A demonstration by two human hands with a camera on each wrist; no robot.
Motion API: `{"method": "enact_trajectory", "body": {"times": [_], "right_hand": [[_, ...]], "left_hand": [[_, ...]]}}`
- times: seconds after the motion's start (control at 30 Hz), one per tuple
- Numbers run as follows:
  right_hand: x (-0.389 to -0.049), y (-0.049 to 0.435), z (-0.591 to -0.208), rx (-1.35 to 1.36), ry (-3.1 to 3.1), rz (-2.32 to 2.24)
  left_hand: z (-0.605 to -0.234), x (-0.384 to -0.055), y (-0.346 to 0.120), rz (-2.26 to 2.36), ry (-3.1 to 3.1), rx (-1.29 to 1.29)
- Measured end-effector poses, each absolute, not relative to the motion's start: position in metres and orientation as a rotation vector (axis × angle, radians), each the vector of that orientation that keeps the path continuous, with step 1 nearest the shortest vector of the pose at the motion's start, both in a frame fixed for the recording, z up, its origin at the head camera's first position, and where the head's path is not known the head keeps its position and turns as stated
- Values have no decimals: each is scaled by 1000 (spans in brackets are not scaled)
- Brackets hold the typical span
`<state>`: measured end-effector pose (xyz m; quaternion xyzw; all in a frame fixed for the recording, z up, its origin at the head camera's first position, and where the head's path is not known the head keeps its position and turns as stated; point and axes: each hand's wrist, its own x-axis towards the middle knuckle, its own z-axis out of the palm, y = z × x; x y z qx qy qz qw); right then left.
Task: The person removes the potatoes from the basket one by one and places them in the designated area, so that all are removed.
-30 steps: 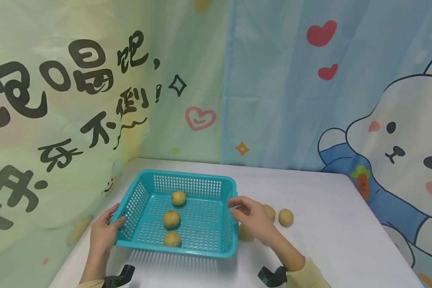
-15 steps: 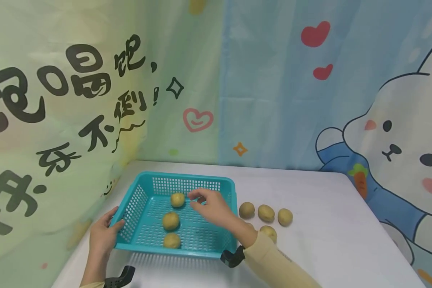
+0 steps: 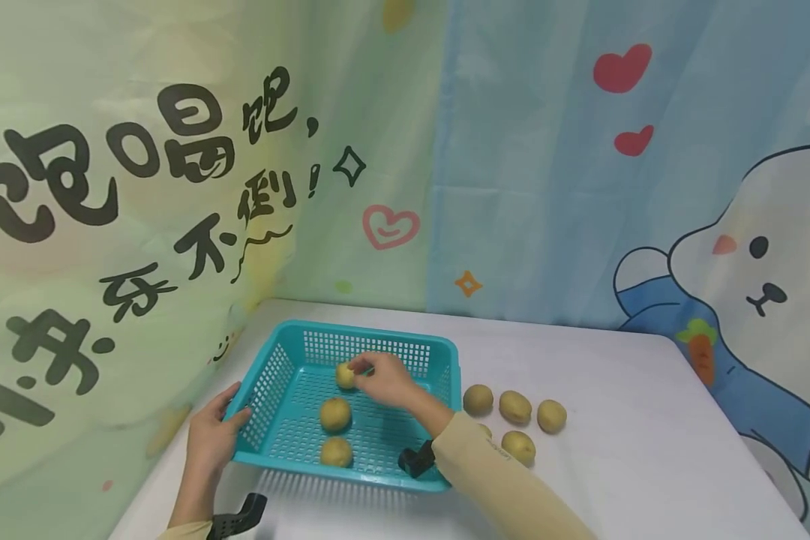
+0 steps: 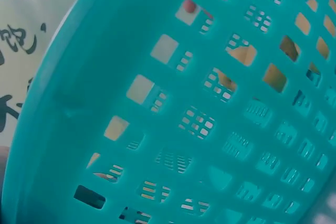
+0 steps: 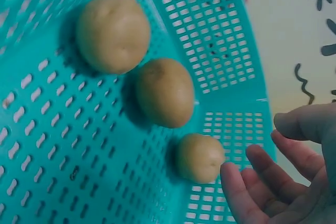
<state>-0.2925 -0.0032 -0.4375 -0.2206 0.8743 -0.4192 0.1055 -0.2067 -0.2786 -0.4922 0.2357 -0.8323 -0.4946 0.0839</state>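
A turquoise plastic basket stands on the white table with three potatoes inside it, in a row. My left hand grips its left rim, thumb on the inside. Over the basket, my right hand is beside the far potato, fingers loosely bent and holding nothing. In the right wrist view, those fingertips come close to the far potato; whether they touch it I cannot tell. The middle potato and near potato lie apart from the hand. Mostly the basket's perforated wall fills the left wrist view.
Right of the basket several potatoes lie on the table, among them a left one, an oval one and a right one. My right sleeve partly covers another. A printed curtain hangs behind the table.
My right hand has moved left from the basket's right edge to the far potato inside. The left hand keeps its grip on the rim. The potatoes in the basket have not visibly moved.
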Motion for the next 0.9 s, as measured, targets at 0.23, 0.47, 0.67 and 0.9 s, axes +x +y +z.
{"method": "enact_trajectory", "body": {"times": [0.23,0.47,0.67,0.9], "right_hand": [[-296,-13,-452,-693,2540,-1198],[-298,-23,-468,-746,2515,-1096],[-296,-25,-477,-787,2448,-962],[-296,-27,-481,-782,2408,-911]], "left_hand": [[-529,-224,-298,-1405,-2516,672],[-483,-204,-271,-1529,-2459,730],[-476,-200,-262,-1492,-2469,770],[-479,-200,-270,-1524,-2469,745]]}}
